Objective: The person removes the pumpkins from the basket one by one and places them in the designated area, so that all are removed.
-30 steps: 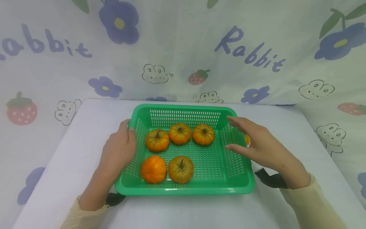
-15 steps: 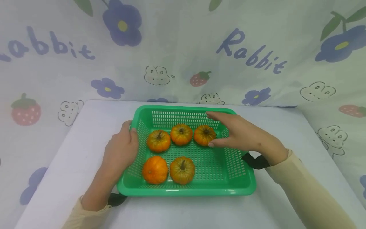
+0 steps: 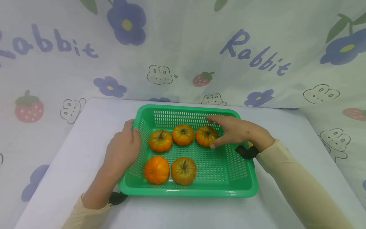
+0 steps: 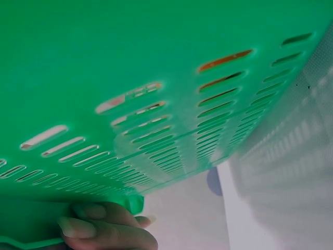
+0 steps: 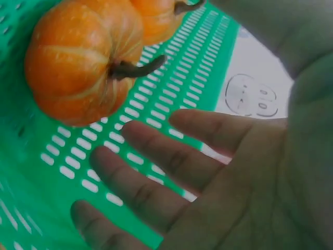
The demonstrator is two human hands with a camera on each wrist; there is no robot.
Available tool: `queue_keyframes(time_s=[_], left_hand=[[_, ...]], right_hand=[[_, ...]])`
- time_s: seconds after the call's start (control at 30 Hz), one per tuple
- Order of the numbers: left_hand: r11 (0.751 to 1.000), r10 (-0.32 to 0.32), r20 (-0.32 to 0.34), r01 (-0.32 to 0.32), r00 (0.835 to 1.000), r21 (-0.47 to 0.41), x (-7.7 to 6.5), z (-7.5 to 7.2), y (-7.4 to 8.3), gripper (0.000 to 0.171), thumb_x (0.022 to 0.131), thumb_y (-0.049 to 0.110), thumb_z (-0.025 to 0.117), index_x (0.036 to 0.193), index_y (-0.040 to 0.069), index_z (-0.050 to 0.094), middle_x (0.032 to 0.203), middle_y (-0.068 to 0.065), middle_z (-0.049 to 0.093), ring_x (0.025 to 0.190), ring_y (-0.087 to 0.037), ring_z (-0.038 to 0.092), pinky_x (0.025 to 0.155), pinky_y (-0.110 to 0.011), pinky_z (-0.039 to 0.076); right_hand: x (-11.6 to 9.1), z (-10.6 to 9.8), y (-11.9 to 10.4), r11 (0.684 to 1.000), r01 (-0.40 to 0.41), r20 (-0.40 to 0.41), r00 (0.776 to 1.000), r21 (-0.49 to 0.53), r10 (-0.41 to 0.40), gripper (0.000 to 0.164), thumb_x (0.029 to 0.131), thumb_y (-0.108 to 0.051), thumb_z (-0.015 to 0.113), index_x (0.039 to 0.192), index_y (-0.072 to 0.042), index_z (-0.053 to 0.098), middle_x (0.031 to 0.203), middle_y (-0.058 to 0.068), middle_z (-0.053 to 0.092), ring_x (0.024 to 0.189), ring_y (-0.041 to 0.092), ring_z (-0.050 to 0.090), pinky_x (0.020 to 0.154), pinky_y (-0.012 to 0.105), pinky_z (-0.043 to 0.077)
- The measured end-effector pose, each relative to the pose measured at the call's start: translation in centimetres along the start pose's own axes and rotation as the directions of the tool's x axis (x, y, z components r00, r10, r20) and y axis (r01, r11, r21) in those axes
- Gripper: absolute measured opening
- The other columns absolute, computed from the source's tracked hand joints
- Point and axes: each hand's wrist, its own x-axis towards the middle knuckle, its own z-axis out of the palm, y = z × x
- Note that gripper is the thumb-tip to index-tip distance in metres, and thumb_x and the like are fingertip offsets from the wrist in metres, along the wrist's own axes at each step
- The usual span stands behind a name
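A green plastic basket (image 3: 188, 192) with slotted walls holds several small orange pumpkins. My left hand (image 3: 123, 148) grips its left rim, thumb on top; in the left wrist view the fingers (image 4: 112, 229) curl under the edge. Over the basket's right side, my right hand (image 3: 235, 128) is spread, thumb and fingers apart around the near side of the back-right pumpkin (image 3: 204, 137). In the right wrist view a gap shows between the fingers and that pumpkin (image 5: 78, 62). Left of it sit the back-middle pumpkin (image 3: 183, 135) and back-left pumpkin (image 3: 160, 141). A bright orange pumpkin (image 3: 156, 170) and a greenish one (image 3: 184, 171) lie in front.
The basket stands on a white-covered table (image 3: 77, 149). A patch of something orange (image 3: 250, 144) shows just outside the basket's right wall, mostly hidden by the right wrist. Behind hangs a printed curtain (image 3: 177, 41). Dark straps (image 3: 246, 152) sit at the wrists.
My right hand has moved left from the basket's right rim to over its inside, beside the back-right pumpkin. The left hand keeps its grip on the rim; the pumpkins stay in place.
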Motion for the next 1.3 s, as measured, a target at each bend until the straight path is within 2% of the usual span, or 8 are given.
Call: queue_keyframes(time_s=[0.23,0.4,0.7,0.9,1.1,1.3], left_hand=[[1.000,-0.004,0.006,0.004,1.000,-0.004,0.0,0.0,0.1,0.061,0.113,0.036,0.022,0.163,0.002,0.026,0.112,-0.031,0.067,0.080,-0.037,0.068,0.066,-0.055,0.056],[1.000,0.001,0.007,-0.001,1.000,0.003,0.0,0.0,0.2,0.061,0.113,0.036,0.023,0.163,0.002,0.026,0.114,-0.032,0.067,0.083,-0.039,0.068,0.068,-0.058,0.056],[1.000,-0.007,0.008,0.007,1.000,-0.001,0.0,0.1,0.1,0.061,0.113,0.037,0.023,0.163,0.003,0.026,0.115,-0.032,0.067,0.084,-0.039,0.069,0.068,-0.057,0.056],[1.000,-0.006,-0.013,0.006,1.000,0.008,-0.1,0.0,0.0,0.060,0.113,0.036,0.024,0.162,0.002,0.028,0.113,-0.032,0.067,0.082,-0.039,0.068,0.068,-0.058,0.056],[1.000,-0.007,-0.003,0.007,1.000,-0.003,-0.1,0.0,0.0,0.060,0.113,0.036,0.024,0.163,0.002,0.027,0.109,-0.029,0.068,0.076,-0.035,0.068,0.062,-0.051,0.056],[1.000,-0.009,-0.001,0.009,1.000,-0.002,-0.1,0.1,0.1,0.061,0.113,0.037,0.023,0.163,0.003,0.026,0.111,-0.030,0.067,0.079,-0.037,0.067,0.066,-0.054,0.056]], right_hand=[[1.2,0.9,0.6,1.000,0.009,0.006,1.000,-0.018,-0.009,0.097,0.085,-0.038,0.088,0.161,-0.005,0.038,0.160,0.016,0.044,0.146,0.038,0.040,0.118,0.058,0.033],[1.8,1.7,0.9,0.999,-0.020,0.023,1.000,-0.043,0.021,0.090,0.086,-0.034,0.087,0.158,-0.004,0.042,0.159,0.016,0.045,0.147,0.036,0.039,0.119,0.056,0.032],[1.9,2.4,1.2,0.998,-0.045,0.050,0.998,-0.047,0.047,0.085,0.086,-0.024,0.087,0.158,-0.005,0.044,0.159,0.015,0.045,0.146,0.037,0.040,0.118,0.057,0.032],[2.1,2.5,1.2,0.999,-0.032,0.049,0.998,-0.045,0.034,0.083,0.087,-0.025,0.086,0.157,-0.007,0.045,0.156,0.014,0.049,0.142,0.036,0.045,0.116,0.057,0.035],[2.1,2.5,1.3,0.998,-0.041,0.047,0.998,-0.036,0.043,0.083,0.086,-0.027,0.087,0.156,-0.008,0.047,0.154,0.013,0.051,0.140,0.035,0.047,0.116,0.057,0.036],[2.1,2.5,1.3,0.999,-0.040,0.042,0.998,-0.028,0.041,0.081,0.085,-0.029,0.089,0.154,-0.011,0.050,0.151,0.010,0.054,0.139,0.032,0.048,0.115,0.056,0.037]])
